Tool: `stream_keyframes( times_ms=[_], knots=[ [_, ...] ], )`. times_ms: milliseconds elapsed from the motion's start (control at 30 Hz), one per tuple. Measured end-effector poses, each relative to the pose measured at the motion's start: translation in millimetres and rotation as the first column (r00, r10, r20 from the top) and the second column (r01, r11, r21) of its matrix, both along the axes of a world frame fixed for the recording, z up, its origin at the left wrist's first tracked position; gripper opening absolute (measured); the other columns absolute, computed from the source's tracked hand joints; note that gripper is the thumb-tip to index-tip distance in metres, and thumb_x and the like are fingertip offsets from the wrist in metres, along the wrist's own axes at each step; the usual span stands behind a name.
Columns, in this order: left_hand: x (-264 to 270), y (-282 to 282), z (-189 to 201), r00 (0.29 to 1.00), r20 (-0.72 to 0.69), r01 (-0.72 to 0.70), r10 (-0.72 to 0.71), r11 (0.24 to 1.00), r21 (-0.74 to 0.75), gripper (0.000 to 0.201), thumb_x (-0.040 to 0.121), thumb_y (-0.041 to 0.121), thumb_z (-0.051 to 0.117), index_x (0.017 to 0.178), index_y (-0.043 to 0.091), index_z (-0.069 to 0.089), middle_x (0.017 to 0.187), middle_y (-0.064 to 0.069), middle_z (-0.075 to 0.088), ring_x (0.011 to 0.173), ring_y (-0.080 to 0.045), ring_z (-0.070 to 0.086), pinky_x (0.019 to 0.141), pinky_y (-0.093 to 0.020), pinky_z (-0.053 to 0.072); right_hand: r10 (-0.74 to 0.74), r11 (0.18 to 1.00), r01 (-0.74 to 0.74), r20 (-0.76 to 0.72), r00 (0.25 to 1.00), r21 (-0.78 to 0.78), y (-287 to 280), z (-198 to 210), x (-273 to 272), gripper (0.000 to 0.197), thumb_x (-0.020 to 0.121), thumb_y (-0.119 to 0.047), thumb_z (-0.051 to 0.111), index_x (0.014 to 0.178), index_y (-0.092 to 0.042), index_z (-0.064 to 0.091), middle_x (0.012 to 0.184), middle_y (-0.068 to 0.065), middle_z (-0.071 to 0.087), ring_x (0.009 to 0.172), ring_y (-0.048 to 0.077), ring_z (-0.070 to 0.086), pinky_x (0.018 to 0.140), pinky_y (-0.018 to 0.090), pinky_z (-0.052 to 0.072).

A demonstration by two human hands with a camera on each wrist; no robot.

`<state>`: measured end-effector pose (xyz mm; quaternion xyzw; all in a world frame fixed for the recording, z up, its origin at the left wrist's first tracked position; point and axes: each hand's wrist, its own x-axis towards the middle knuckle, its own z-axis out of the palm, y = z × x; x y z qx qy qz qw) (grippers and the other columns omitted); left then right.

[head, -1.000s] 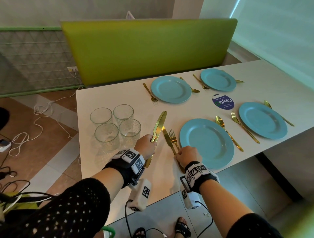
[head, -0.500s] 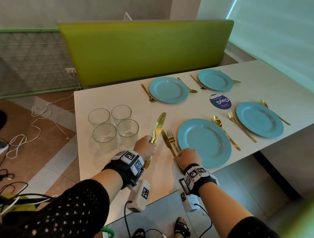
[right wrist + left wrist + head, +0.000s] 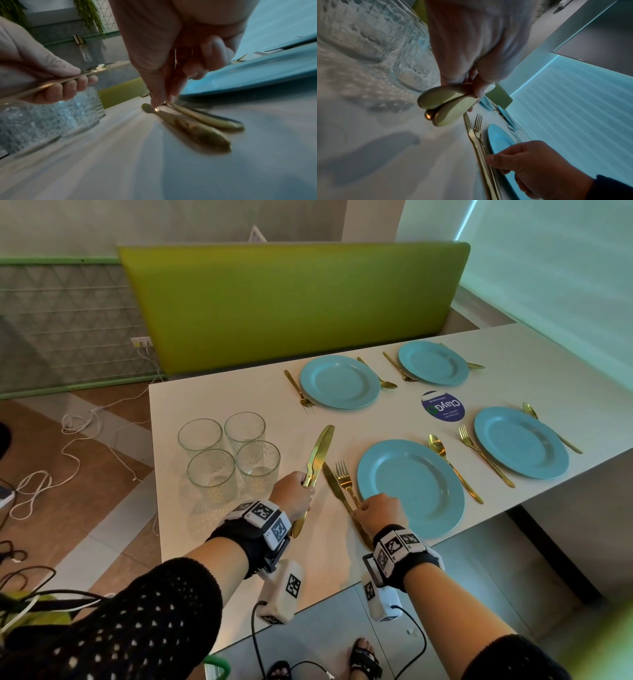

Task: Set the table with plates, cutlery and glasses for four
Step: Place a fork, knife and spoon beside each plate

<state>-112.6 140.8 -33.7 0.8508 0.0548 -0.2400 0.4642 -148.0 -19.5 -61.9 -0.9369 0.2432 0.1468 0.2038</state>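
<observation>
Right hand pinching knife handle, nudging it against fork, lying just left of near plate. Hardly moving since a second ago. Left hand gripping spare knives above the table. Judging three settings needing knives, glasses sitting clustered, undistributed.

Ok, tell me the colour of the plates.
Light blue plates, all four; clearest in the head view.

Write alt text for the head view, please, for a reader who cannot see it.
Two hands work at a white table: the left hand grips gold knives, and the right hand pinches a knife and fork lying beside the nearest of four blue plates. Four glasses stand grouped at the left.
</observation>
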Motion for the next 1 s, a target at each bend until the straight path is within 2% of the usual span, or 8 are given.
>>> stream_keyframes(
  times_ms=[167,300,433,533,667,800,933,1000],
  knots=[
    [6,-5,10,1.000,0.012,0.002,-0.001,0.999,-0.044,0.028,0.098,0.012,0.044,0.125,0.006,0.051,0.101,-0.006,0.054,0.084,-0.019,0.056,0.064,-0.019,0.048,-0.008,1.000,0.008,0.058,0.998,0.002,-11,29,6,0.024,0.085,-0.027,0.060,0.069,-0.012,0.069,0.069,0.004,0.061,0.066,0.019,0.056,0.067,0.026,0.051],
    [11,-13,23,1.000,0.025,0.005,-0.003,0.997,-0.079,0.026,0.097,0.011,0.044,0.121,0.004,0.054,0.105,-0.011,0.058,0.085,-0.023,0.059,0.074,-0.030,0.054,0.005,1.000,-0.005,0.084,0.996,0.002,-22,54,10,0.029,0.086,-0.035,0.063,0.066,-0.013,0.063,0.072,0.000,0.060,0.074,0.017,0.056,0.073,0.029,0.050],
    [18,-20,30,0.999,0.034,0.003,0.000,0.996,-0.092,0.023,0.096,0.014,0.046,0.116,0.006,0.056,0.110,-0.013,0.061,0.090,-0.027,0.063,0.089,-0.040,0.055,0.007,0.999,-0.012,0.118,0.993,0.043,-25,70,15,0.051,0.087,-0.038,0.061,0.047,-0.016,0.039,0.050,-0.004,0.040,0.047,0.011,0.037,0.048,0.020,0.030],
    [19,-28,35,0.998,0.052,0.032,-0.027,0.996,-0.088,0.021,0.094,0.016,0.048,0.110,0.009,0.060,0.112,-0.014,0.064,0.100,-0.030,0.063,0.092,-0.041,0.052,-0.018,0.980,-0.007,0.120,0.993,0.198,-22,74,20,0.038,0.087,-0.041,0.061,0.067,-0.008,0.065,0.065,0.004,0.058,0.051,0.012,0.044,0.048,0.020,0.035],
    [19,-49,38,0.992,0.075,0.109,-0.101,0.989,-0.105,0.010,0.091,0.017,0.055,0.097,0.012,0.061,0.101,-0.011,0.066,0.088,-0.024,0.062,0.073,-0.028,0.050,-0.056,0.893,0.028,0.048,0.997,0.449,-18,78,25,0.038,0.089,-0.042,0.058,0.095,-0.006,0.071,0.087,0.003,0.070,0.055,0.012,0.054,0.049,0.019,0.043],
    [27,-75,39,0.986,0.081,0.152,-0.142,0.980,-0.130,0.011,0.090,0.014,0.056,0.099,0.010,0.060,0.091,-0.006,0.059,0.066,-0.014,0.055,0.050,-0.014,0.044,-0.216,0.788,0.156,0.029,0.976,0.596,-32,79,31,0.027,0.090,-0.034,0.060,0.082,-0.009,0.068,0.076,-0.002,0.067,0.050,0.010,0.053,0.045,0.018,0.039],
    [45,-104,36,0.964,0.059,0.267,-0.261,0.955,-0.131,0.012,0.088,0.009,0.058,0.100,0.010,0.060,0.095,-0.010,0.063,0.083,-0.020,0.059,0.078,-0.032,0.053,-0.310,0.726,0.208,0.042,0.950,0.656,-63,71,45,0.023,0.089,-0.026,0.062,0.073,-0.011,0.064,0.073,0.000,0.066,0.048,0.011,0.053,0.044,0.018,0.038],
    [56,-121,34,0.954,0.056,0.299,-0.294,0.947,-0.116,0.016,0.089,0.009,0.057,0.104,0.008,0.063,0.094,-0.007,0.063,0.086,-0.019,0.057,0.083,-0.031,0.049,-0.320,0.697,0.208,0.037,0.947,0.687,-80,68,55,0.022,0.090,-0.021,0.061,0.071,-0.011,0.062,0.073,0.003,0.065,0.047,0.010,0.051,0.042,0.018,0.036]
  ],
)
